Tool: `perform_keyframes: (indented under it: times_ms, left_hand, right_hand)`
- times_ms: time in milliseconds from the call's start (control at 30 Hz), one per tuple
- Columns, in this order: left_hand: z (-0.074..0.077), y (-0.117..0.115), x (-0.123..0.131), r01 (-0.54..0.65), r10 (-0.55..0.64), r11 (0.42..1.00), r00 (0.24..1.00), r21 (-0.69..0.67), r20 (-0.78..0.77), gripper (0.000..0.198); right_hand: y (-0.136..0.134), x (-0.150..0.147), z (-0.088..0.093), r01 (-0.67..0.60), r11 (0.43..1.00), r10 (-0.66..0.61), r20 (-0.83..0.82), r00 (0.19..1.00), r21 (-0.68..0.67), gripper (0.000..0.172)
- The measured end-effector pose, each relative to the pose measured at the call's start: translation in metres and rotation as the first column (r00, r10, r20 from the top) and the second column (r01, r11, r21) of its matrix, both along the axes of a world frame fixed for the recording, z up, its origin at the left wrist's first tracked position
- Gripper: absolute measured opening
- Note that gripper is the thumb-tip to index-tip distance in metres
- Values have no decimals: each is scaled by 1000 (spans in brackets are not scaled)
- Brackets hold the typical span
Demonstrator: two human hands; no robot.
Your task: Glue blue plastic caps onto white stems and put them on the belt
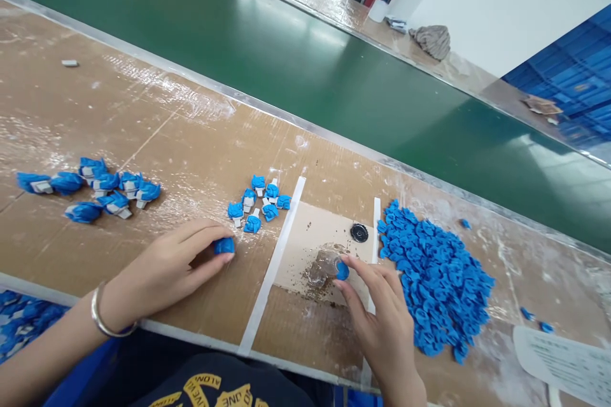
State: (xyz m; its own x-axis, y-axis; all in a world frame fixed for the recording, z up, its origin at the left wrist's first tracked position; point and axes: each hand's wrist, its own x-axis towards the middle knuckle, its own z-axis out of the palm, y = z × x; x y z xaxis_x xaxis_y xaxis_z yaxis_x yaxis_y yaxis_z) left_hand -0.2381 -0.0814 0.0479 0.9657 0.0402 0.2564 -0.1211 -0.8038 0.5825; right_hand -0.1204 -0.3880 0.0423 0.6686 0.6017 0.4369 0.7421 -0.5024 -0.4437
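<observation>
My left hand (191,261) rests over the brown worktop, thumb and fingers closed on a blue plastic piece (224,246). Between the thumb and fingers of my right hand (377,299) is a small blue part (342,269). It is held at a small clear container (328,263) on a stained cardboard sheet (298,241); I cannot tell whether they touch. A black round cap (359,233) lies behind the container. Just beyond my left hand sits a small group of blue-and-white pieces (252,224). To the right of my right hand is a large heap of blue parts (439,280).
More blue-and-white pieces (102,184) lie at the left. White strips (272,267) flank the cardboard. A green conveyor belt (267,32) runs along the back behind a metal edge. A printed card (563,356) stands at the right front. A bin of blue-and-white pieces (23,324) is lower left.
</observation>
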Motion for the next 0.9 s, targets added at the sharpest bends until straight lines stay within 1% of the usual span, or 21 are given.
perform_keyframes:
  times_ms: [33, 67, 100, 133, 167, 200, 233, 267, 300, 333, 367, 400, 433, 633, 733, 833, 900]
  left_hand:
    - [2, -9, 1, -50, 44, 988, 998, -150, -41, 21]
    - [4, -20, 2, -100, 70, 942, 992, -319, -104, 19]
    - [7, -32, 5, -149, 63, 852, 981, -502, -184, 18]
    - [9, -44, 9, -187, 17, 710, 968, -679, -249, 16]
    - [12, -57, 13, -208, -65, 541, 956, -814, -288, 17]
    - [14, -70, 17, -229, -153, 377, 940, -898, -304, 18]
    - [15, -82, 20, -251, -213, 238, 929, -938, -303, 19]
    - [17, -92, 23, -259, -260, 126, 923, -958, -284, 20]
    - [18, -100, 26, -261, -296, 44, 919, -964, -262, 21]
    - [19, -107, 27, -257, -320, -14, 917, -966, -239, 21]
    - [19, -111, 28, -253, -341, -53, 914, -966, -221, 22]
    - [20, -114, 29, -251, -360, -74, 909, -965, -209, 22]
    - [21, -116, 29, -250, -373, -88, 906, -964, -201, 22]
    - [22, -117, 29, -235, -374, -121, 911, -964, -175, 24]
    - [23, -117, 28, -245, -366, -120, 912, -962, -187, 23]
    - [24, -118, 27, -253, -348, -87, 914, -963, -209, 21]
    - [24, -117, 27, -256, -334, -67, 916, -964, -220, 20]
  right_hand:
    - [0, -3, 0, 15, 999, -14, -47, 999, 37, 37]
    - [1, -7, 1, 38, 995, -27, -114, 993, 96, 37]
    - [2, -12, 3, 69, 982, -34, -200, 979, 175, 38]
    - [5, -17, 4, 114, 957, -31, -297, 954, 267, 39]
    - [7, -23, 5, 169, 918, -14, -394, 919, 360, 39]
    - [11, -29, 7, 230, 866, 12, -479, 878, 443, 38]
    - [14, -34, 8, 292, 809, 45, -549, 834, 510, 37]
    - [18, -39, 10, 348, 754, 78, -601, 795, 558, 35]
    - [22, -43, 11, 392, 708, 108, -638, 762, 587, 33]
    - [25, -46, 11, 426, 672, 129, -662, 739, 606, 31]
    - [28, -49, 12, 449, 648, 138, -674, 726, 616, 31]
    - [31, -51, 12, 457, 639, 137, -677, 724, 618, 31]
    - [33, -52, 12, 454, 647, 127, -673, 729, 613, 31]
    - [36, -58, 9, 362, 757, 59, -609, 791, 544, 31]
    - [36, -61, 8, 341, 799, 24, -593, 805, 496, 30]
    - [38, -63, 9, 340, 799, 26, -592, 805, 497, 28]
    - [39, -65, 7, 345, 795, 5, -574, 819, 499, 29]
